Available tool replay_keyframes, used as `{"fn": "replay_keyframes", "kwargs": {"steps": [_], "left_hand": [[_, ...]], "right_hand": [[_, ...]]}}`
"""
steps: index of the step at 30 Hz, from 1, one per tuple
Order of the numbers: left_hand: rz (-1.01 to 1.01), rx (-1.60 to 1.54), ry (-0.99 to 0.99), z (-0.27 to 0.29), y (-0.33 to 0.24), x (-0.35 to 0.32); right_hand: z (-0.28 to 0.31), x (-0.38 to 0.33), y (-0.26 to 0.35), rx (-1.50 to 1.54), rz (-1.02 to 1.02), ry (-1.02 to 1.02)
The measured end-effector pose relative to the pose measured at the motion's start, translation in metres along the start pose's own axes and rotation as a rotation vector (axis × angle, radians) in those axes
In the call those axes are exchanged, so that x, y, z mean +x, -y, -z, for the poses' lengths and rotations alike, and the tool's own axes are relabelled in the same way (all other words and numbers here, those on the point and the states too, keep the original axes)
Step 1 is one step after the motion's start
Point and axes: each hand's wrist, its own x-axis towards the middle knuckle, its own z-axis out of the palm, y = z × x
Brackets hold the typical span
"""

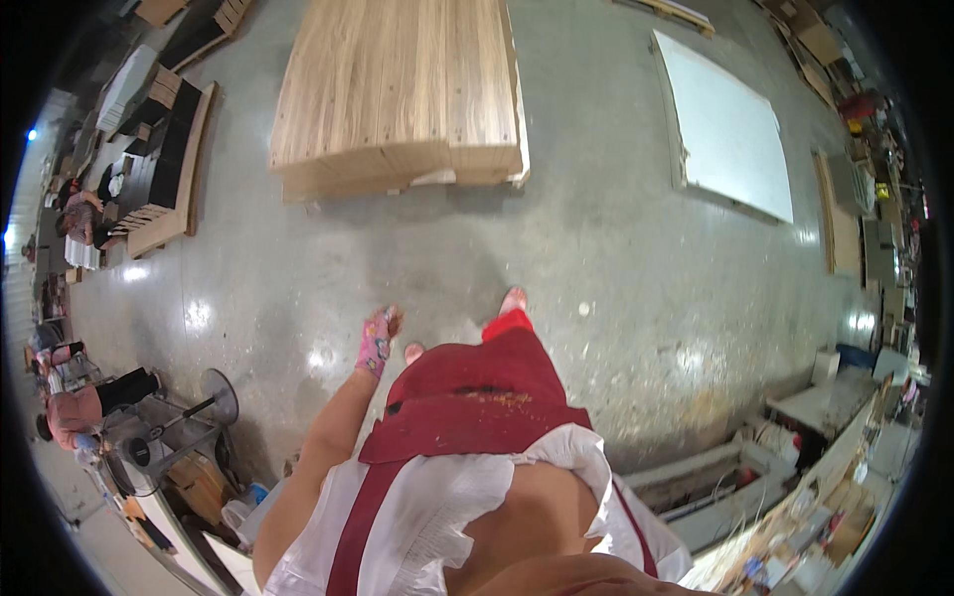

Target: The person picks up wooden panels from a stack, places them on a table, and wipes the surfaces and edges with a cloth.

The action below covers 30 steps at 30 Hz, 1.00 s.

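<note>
My left hand (384,334) hangs beside my left thigh, in a pink patterned fingerless glove. Its bare fingertips point down, loosely apart, and nothing shows in them. The nearest thing is the dark red apron (477,387) over my front, which has pale crumbs and a dark stain on it. My right hand is out of the picture. Ahead of me stands a stack of wood-grain boards (397,89), apart from my hand.
A large white panel (730,129) lies at the far right. Black boards on a pallet (179,189) stand at the left, near people at work. A round-headed pedestal fan (219,397) is at the lower left, and a cluttered bench (815,517) at the lower right.
</note>
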Motion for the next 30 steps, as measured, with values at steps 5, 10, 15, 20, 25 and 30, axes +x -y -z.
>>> {"fn": "replay_keyframes", "kwargs": {"steps": [5, 10, 15, 20, 25, 30], "left_hand": [[0.031, -0.584, 0.564, -0.042, 0.046, 0.059], [-0.059, -0.168, -0.074, -0.146, -0.053, 0.023], [-0.051, -0.164, -0.206, -0.132, -0.065, 0.066], [0.113, -0.399, -0.196, -0.121, -0.053, 0.129], [0.221, -0.615, -0.200, -0.180, -0.085, 0.185], [0.115, -0.624, -0.130, -0.246, -0.150, 0.209]], "right_hand": [[-0.027, 0.017, 0.149, 0.088, 0.108, 0.091], [-0.088, 0.026, 0.346, -0.234, 0.281, 0.078], [-0.203, 0.035, 0.514, -0.277, 0.501, 0.193], [-0.302, -0.007, 0.574, -0.367, 0.769, 0.545], [-0.376, -0.057, 0.578, -0.844, 0.665, 0.536], [-0.387, -0.015, 0.596, -0.991, 1.120, 0.299]]}}
